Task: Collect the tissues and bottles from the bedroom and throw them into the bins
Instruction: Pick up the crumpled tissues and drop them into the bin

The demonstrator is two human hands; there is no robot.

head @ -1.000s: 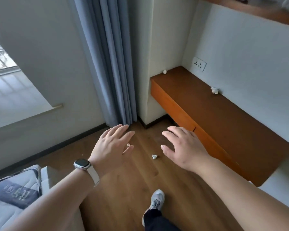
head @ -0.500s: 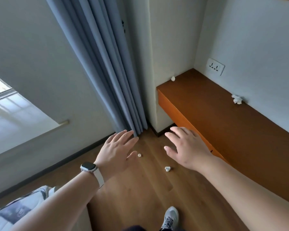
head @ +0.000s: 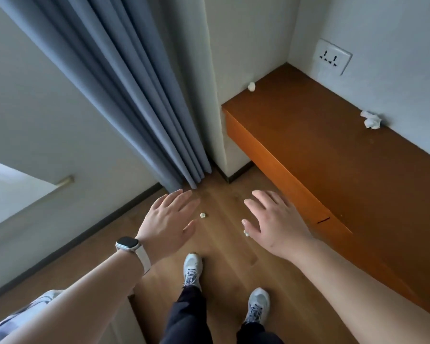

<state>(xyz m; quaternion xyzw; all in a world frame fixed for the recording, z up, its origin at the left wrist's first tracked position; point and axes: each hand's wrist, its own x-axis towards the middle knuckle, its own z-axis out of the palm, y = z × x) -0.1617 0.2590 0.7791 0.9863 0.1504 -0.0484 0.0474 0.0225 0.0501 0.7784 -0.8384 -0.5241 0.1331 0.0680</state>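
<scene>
Both my hands hang empty over the wooden floor (head: 224,254), palms down, because the nearest scraps lie there and I have yet to pick either one. My left hand (head: 168,224) has its fingers (head: 176,198) spread loosely and pointing toward the curtain (head: 124,95); a small tissue ball (head: 202,215) sits on the floor just beside its thumb, apart from it. My right hand (head: 276,224) is spread the same way, flat and relaxed, and a second floor tissue (head: 246,233) peeks out at the edge of the thumb (whether skin touches it I cannot tell, since the hand covers part of it).

Two more pieces wait on the orange-brown surface (head: 333,175) to my right: a small wad (head: 251,86) tucked into the far corner against the wall, and a bigger crumpled tissue (head: 370,119) lying against the back wall below the socket (head: 332,56). I judge they ended up there as tossed litter, not placed with care.

My forearms reach forward and down from either side, wrists level, watch (head: 127,245) on the left. My feet stand just behind the floor scraps, so I would guess a bend comes first. No bottles or bins show here.
</scene>
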